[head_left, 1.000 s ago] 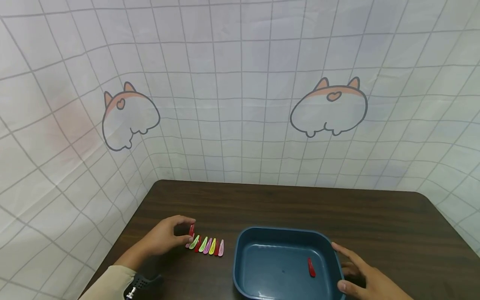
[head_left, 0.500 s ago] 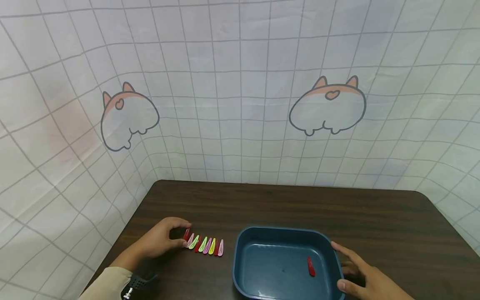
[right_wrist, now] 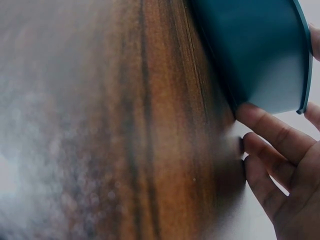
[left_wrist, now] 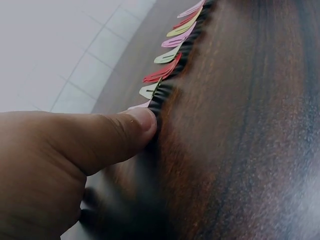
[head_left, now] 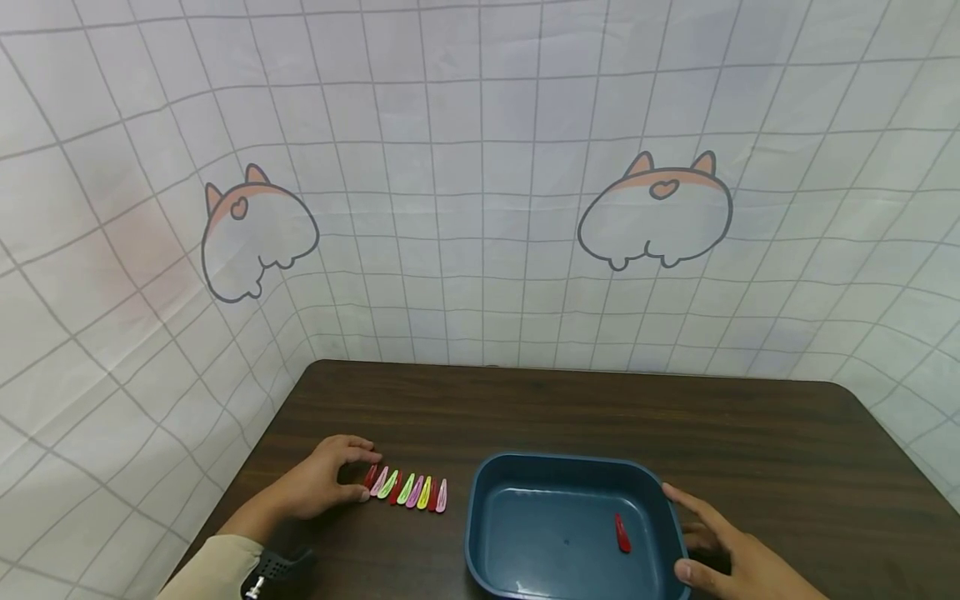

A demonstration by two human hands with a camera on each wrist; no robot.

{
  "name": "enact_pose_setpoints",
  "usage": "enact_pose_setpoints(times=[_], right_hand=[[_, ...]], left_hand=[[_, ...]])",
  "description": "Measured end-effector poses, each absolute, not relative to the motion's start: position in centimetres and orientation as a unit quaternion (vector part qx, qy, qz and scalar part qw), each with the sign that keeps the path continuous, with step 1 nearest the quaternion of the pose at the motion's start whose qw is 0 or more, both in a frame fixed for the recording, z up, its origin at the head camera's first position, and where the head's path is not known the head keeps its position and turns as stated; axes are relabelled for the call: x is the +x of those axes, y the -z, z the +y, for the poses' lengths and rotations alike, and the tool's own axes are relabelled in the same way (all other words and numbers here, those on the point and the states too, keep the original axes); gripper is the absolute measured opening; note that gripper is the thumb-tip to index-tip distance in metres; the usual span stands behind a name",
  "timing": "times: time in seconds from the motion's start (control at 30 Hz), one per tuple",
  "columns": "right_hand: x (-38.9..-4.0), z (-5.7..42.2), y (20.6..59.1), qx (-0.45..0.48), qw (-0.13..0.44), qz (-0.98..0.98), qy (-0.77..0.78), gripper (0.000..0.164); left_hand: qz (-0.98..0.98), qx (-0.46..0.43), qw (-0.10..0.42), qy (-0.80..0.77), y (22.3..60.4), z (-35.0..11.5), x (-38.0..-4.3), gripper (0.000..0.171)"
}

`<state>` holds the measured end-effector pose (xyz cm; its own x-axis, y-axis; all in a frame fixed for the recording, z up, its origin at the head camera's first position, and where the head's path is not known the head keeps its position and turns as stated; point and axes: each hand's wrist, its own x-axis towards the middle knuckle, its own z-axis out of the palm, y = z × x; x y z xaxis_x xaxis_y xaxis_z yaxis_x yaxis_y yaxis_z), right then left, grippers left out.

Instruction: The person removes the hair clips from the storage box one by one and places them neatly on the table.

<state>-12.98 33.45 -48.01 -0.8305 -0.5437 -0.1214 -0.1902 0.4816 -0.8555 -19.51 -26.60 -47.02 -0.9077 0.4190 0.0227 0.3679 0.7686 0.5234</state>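
Note:
At the left end of a row of colourful snap hair clips (head_left: 406, 490), my left hand (head_left: 318, 479) has thumb and index finger at the two ends of a red hair clip (head_left: 371, 476). The left wrist view shows my thumb (left_wrist: 115, 132) low at the table, hiding that red clip; neighbouring pink, pale green and red clips (left_wrist: 162, 70) run away from it. My right hand (head_left: 731, 550) rests against the right side of a blue plastic bin (head_left: 480, 533), fingers fairly straight and spread, a fingertip at its lower corner in the right wrist view. One red hair clip (head_left: 622, 534) lies inside the bin.
Both hands work over a dark wood-grain table (head_left: 570, 408) with rounded back corners. A white gridded curtain (head_left: 480, 250) with cartoon animal prints hangs behind it and along the sides. The bin stands to the right of the clip row.
My left hand has moved slightly left and down with the red hair clip, which now lies beside the pink one at the row's left end. My right hand and the bin have stayed put.

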Motion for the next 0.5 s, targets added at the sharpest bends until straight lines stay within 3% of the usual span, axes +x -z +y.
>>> enact_pose_setpoints(times=[0.5], right_hand=[[-13.74, 33.92, 48.05, -0.223, 0.193, 0.840, 0.455, 0.075]], left_hand=[[0.943, 0.199, 0.067, -0.260, 46.62, -26.37, -19.55, 0.064]])
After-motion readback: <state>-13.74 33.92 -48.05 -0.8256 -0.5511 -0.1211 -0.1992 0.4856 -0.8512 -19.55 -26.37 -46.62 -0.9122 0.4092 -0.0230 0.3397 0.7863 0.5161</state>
